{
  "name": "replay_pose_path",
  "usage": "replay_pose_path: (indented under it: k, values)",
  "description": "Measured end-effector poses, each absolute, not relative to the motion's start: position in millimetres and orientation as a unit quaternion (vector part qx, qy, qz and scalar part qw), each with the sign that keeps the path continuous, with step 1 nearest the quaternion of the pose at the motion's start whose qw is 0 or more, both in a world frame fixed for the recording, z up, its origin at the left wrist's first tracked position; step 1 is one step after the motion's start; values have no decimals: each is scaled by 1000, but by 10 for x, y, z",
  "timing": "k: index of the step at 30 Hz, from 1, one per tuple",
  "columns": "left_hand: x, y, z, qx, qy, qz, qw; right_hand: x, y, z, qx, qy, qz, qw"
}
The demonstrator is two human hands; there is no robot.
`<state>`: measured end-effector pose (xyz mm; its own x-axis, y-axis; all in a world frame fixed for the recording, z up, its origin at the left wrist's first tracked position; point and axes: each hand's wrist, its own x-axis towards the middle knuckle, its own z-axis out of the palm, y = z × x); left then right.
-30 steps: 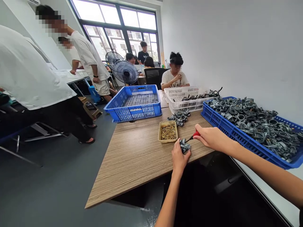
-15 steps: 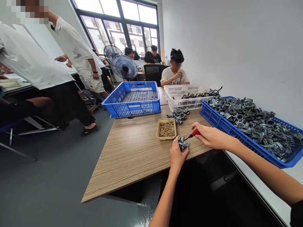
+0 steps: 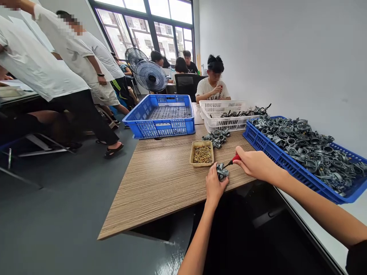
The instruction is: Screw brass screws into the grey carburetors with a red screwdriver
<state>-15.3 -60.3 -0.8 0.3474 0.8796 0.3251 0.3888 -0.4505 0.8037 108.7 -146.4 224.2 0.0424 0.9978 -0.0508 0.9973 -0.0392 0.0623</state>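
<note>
Near the table's front edge, my left hand (image 3: 214, 186) is closed around a grey metal carburetor body (image 3: 222, 172). My right hand (image 3: 254, 163) grips the red handle of a screwdriver (image 3: 236, 157). The dark shaft slants down to the left, and its tip meets the upper part of the carburetor body; the exact contact spot is too small to see. Just beyond my left hand stands a small beige tray (image 3: 201, 165) filled with brass-coloured screw-like pieces (image 3: 202, 154). Behind it lies a small heap of grey metal carburetor bodies (image 3: 216, 138).
A blue crate (image 3: 263, 142) heaped with metal parts stands to the right. At the back are a white basket (image 3: 220, 124) with parts and another blue crate (image 3: 163, 128). A co-worker (image 3: 212, 88) sits across the table; several people stand at the left, near a fan (image 3: 151, 76).
My right hand has shifted slightly, still holding the screwdriver against the carburetor body. My left hand stays in place. At the left, the standing people have moved, and another has come into view.
</note>
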Motion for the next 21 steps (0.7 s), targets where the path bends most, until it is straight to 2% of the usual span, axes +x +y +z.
replay_pose_path:
  k: [2,6,11,16,21]
  values:
    - [-151,-603,-8,757,420,389,315,1091,-1463,2236,736,676,19,46]
    - [-154,-610,0,760,420,387,310,1149,-1466,2260,668,742,-58,-13]
    - [-158,-611,11,756,422,388,316,1124,-1435,2273,739,672,17,53]
    - [-164,-603,3,760,414,387,318,1121,-1410,2239,692,720,-41,-38]
    - [-162,-597,-36,761,415,390,312,1145,-1418,2250,671,735,-72,-60]
